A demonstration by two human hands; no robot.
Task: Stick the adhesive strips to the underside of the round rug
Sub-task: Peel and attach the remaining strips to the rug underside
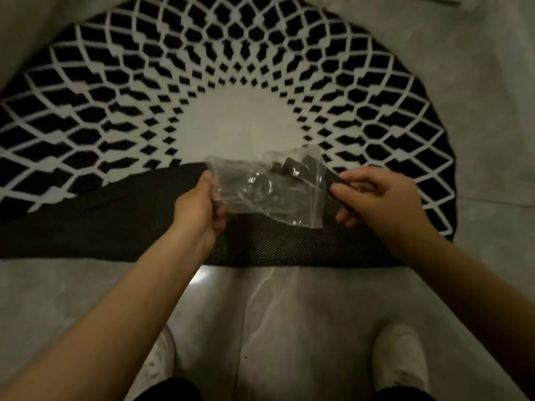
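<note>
Rugs: I count one round rug (115,91), black with a white lattice, its near edge folded over to show the dark underside.
Bags: one clear plastic bag (269,192).
Adhesive strips: dark pieces inside the bag; I cannot count them through the creased plastic.
Hands: two, my left hand (199,209) and right hand (382,198).
Shoes: two white shoes (399,357), one at each side of the floor (289,328).

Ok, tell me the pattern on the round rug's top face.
Round rug: white lattice over black diamonds around a plain pale centre; head view.
</note>
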